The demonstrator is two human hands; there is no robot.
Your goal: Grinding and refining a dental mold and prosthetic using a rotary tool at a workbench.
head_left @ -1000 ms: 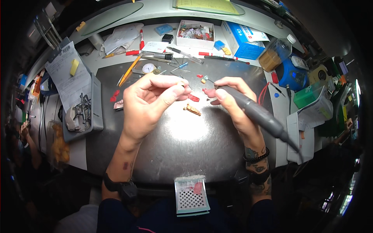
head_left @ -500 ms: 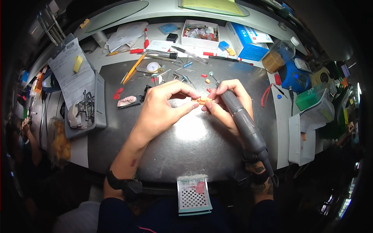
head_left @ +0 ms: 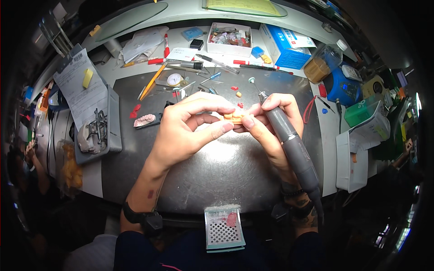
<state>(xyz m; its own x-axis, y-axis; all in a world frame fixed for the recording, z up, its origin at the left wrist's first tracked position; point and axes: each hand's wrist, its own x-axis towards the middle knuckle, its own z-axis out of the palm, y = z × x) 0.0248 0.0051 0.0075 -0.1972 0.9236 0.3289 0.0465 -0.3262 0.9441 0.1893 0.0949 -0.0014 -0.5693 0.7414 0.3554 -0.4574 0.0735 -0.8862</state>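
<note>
place: dental workshop or lab | centre: orange tooth model (head_left: 233, 117), dark rotary handpiece (head_left: 294, 145), dark worktop (head_left: 194, 185) | left: pink tooth model (head_left: 145, 120); grey bin (head_left: 114, 131) holding metal frame (head_left: 98, 128), printed sheet (head_left: 81, 100) | upper centre: round dial gauge (head_left: 174, 80), pens (head_left: 217, 63), white box (head_left: 228, 49) | lower centre: perforated tray (head_left: 223, 231) | far left: another person's arm (head_left: 41, 175)

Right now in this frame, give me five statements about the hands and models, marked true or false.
1. The left hand and right hand both touch the orange model. True.
2. The right hand holds the handpiece. True.
3. The handpiece's tip touches the orange model. False: the tip is apart from it.
4. The pink model lies left of the left hand. True.
5. The left hand lies flat. False: its fingers are bent.
</note>
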